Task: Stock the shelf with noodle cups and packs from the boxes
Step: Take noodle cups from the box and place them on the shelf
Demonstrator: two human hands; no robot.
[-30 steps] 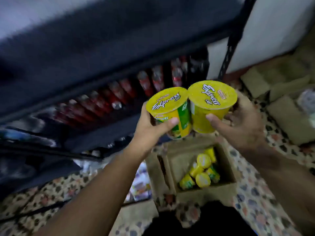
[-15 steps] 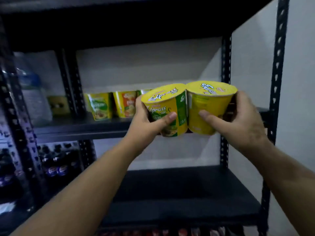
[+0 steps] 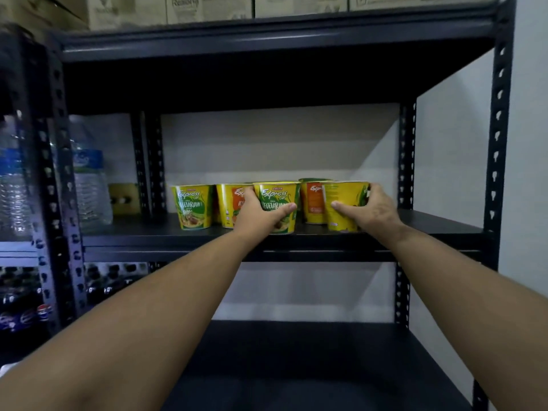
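Cups are being set on the middle shelf board [image 3: 430,225], used as landmark throughout. The left hand [image 3: 258,216] is wrapped round a green-labelled noodle cup [image 3: 277,203], thumb across its front, base on or just above the board's front edge; contact cannot be told. The right hand [image 3: 369,213] is curled round a yellow cup [image 3: 344,203] in the same way, near the board's right end. Neither cup is released yet. Already stocked on the board: a green cup [image 3: 192,207] at the left of the row, an orange-labelled cup [image 3: 232,203] just beside it, another orange cup [image 3: 312,203] behind and between the two held ones. Progress is judged as early to middling: few cups are placed, the board's right end is bare, and the lower shelf [image 3: 296,366] under the board holds nothing visible. No packs are seen; supply boxes are out of view. Left of the board, in the next bay, water bottles [image 3: 89,173] are stood, with dark soda bottles [image 3: 26,312] below. Cartons [image 3: 207,7] are stacked above the board on top. Obstruction is judged slight: only the orange cup behind limits how deep the held cups can be pushed.
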